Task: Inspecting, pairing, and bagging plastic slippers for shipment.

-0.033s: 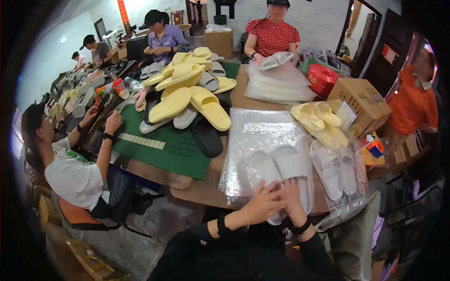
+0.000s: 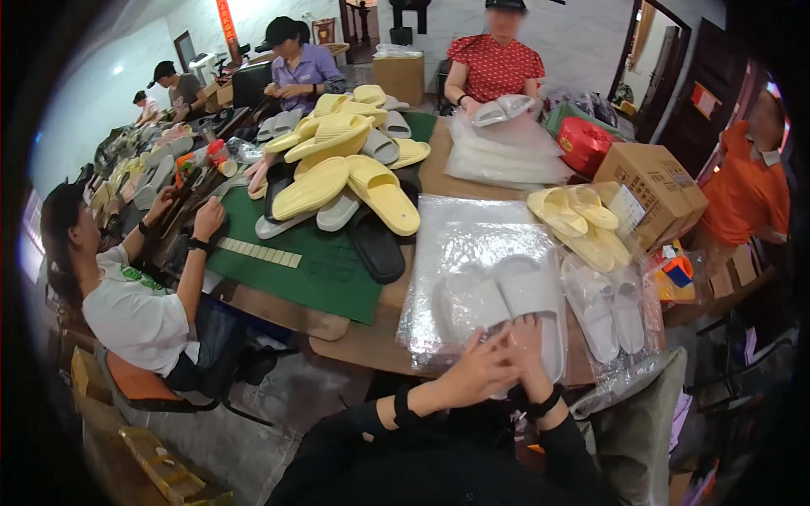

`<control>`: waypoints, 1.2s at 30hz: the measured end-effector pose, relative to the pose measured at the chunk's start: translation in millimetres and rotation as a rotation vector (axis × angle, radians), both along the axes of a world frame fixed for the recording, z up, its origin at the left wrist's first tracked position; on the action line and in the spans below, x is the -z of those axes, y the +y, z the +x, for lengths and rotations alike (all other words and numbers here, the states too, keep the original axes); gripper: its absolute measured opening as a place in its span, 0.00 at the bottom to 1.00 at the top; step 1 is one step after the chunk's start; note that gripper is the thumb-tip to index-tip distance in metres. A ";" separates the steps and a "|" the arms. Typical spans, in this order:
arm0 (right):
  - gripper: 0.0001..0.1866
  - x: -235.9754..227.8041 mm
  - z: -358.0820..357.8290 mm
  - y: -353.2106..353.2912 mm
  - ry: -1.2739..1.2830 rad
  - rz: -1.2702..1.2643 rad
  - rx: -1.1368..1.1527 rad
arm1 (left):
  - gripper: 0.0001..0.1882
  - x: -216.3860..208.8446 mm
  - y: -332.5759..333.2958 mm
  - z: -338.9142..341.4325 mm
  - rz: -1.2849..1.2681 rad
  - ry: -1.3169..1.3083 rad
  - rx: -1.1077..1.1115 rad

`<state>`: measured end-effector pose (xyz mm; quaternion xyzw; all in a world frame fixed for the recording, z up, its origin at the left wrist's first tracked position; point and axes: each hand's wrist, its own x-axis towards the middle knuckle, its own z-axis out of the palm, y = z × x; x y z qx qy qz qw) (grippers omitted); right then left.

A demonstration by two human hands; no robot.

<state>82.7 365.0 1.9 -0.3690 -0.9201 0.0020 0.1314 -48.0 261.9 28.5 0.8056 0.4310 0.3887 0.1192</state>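
A pair of pale grey slippers (image 2: 530, 291) lies in front of me in clear plastic, on flat clear plastic bags (image 2: 426, 253) at the table's near edge. My left hand (image 2: 483, 368) is over the slippers' heel end, fingers apart and slightly bent, reaching across to my right hand. The fingers of my right hand (image 2: 527, 341) lie stretched over the heel end of the right slipper; its thumb is hidden behind my left hand. Both hands touch or nearly touch each other. Whether a bag edge is between them, I cannot make out.
Bagged white slippers (image 2: 603, 308) and bagged yellow slippers (image 2: 582, 219) lie to the right, near a cardboard box (image 2: 650, 190). A heap of yellow, grey and black slippers (image 2: 337, 173) covers a green mat (image 2: 337, 295) at left. Several people sit or stand around, one holding slippers across the table.
The view has shifted slightly. My left fingers have drawn a little closer to my right hand, over the slippers' heel end.
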 end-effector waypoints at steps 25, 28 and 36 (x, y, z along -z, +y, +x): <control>0.15 -197.3 -69.2 87.7 0.175 -1.127 -0.569 | 0.46 43.8 86.2 -407.4 -0.091 -1.806 -0.917; 0.18 -158.8 -123.4 141.2 0.387 -1.230 -0.387 | 0.37 65.9 127.3 -404.0 -0.039 -1.435 -0.786; 0.16 -93.4 -159.4 162.3 0.377 -1.378 -0.268 | 0.33 55.1 182.7 -384.7 -0.372 -1.704 -0.487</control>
